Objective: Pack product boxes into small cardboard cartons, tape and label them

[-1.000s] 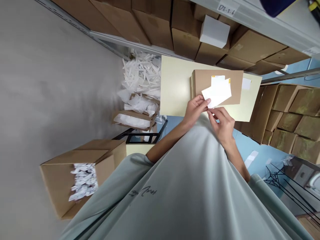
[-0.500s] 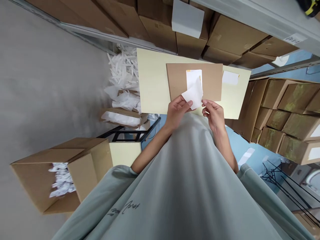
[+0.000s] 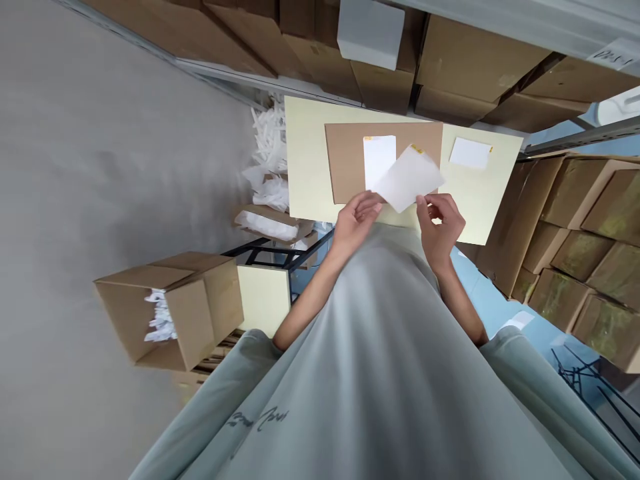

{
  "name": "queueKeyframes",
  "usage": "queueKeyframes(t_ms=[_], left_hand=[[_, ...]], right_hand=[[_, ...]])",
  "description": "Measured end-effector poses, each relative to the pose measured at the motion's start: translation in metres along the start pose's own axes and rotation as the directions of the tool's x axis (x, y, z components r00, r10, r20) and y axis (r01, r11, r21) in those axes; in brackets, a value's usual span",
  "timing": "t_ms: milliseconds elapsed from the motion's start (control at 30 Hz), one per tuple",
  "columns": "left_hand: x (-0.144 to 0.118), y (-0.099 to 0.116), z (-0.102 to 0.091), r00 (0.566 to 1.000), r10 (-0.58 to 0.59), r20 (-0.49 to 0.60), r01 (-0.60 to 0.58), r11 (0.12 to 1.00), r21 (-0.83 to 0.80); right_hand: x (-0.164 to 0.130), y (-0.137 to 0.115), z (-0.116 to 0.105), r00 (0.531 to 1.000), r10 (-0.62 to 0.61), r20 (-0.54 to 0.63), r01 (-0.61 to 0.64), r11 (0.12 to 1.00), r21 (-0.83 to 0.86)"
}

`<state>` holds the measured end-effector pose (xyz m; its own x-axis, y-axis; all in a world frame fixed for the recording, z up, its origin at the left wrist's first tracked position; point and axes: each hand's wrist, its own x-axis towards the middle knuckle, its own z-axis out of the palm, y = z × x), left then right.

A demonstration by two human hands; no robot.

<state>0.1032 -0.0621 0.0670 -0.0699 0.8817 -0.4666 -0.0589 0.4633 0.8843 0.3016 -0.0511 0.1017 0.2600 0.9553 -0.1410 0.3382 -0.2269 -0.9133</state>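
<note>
White sheet (image 3: 407, 179) — thin, maybe a label on its backing — sits between my two hands, raised over the near edge of the flat brown cardboard (image 3: 345, 160) that lies on the pale yellow table (image 3: 305, 160). My left hand (image 3: 356, 220) pinches its lower left corner between thumb and fingertips; my right hand (image 3: 441, 223) is curled with thumb and forefinger closed at the sheet's lower right edge, though how firmly it grips I cannot tell. A second white label (image 3: 379, 160) lies flat on the cardboard, partly behind the sheet, and a third (image 3: 470, 153) rests on the table to the right. To handle this well I would, I judge, keep the pinch light and at the very corners, hold the sheet taut and level so it does not curl on itself, and keep it off the cardboard until it is square with the label beside it — a crooked touch would be hard to undo
</note>
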Motion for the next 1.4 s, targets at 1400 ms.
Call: queueKeyframes(t_ms=[1400], left_hand=[[0.144,-0.04,-0.038,0.951,0.297,0.091,-0.31,0.886,0.344]], right_hand=[[0.139,0.08,0.06,0.887,-0.064,0.456,0.19,0.953,-0.236]])
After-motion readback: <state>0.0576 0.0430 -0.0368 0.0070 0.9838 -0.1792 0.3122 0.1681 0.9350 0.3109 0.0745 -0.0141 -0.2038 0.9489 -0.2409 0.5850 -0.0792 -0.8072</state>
